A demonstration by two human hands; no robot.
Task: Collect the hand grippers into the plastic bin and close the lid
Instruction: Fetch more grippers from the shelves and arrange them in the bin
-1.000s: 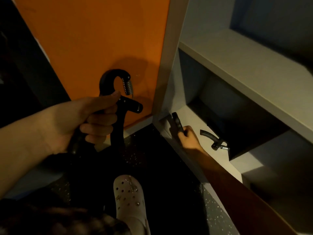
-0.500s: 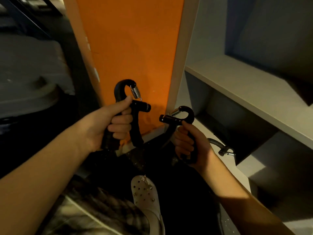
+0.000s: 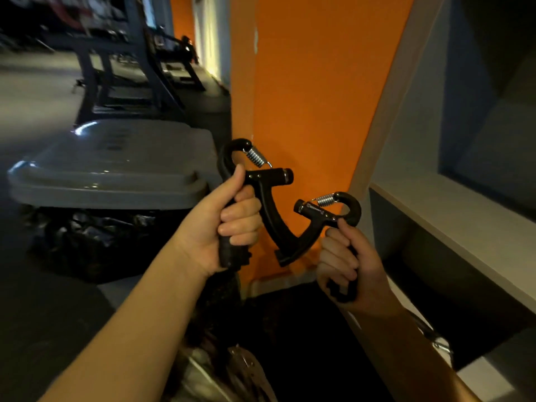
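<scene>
hands raised in front of the orange panel (image 3: 313,82): left hand (image 3: 229,224) clenched round one black hand gripper (image 3: 261,184), right hand (image 3: 345,265) clenched round another (image 3: 330,216). grey-lidded plastic bin (image 3: 110,166), lid on, sits left of the panel.

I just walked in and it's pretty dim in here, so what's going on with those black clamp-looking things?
A person is gathering hand grippers. The left hand holds one black hand gripper and the right hand holds a second gripper, both raised in front of an orange panel. The two grippers' free handles cross or meet between the hands. To the left sits a grey plastic bin with its lid shut, so nothing has gone in yet.
</scene>
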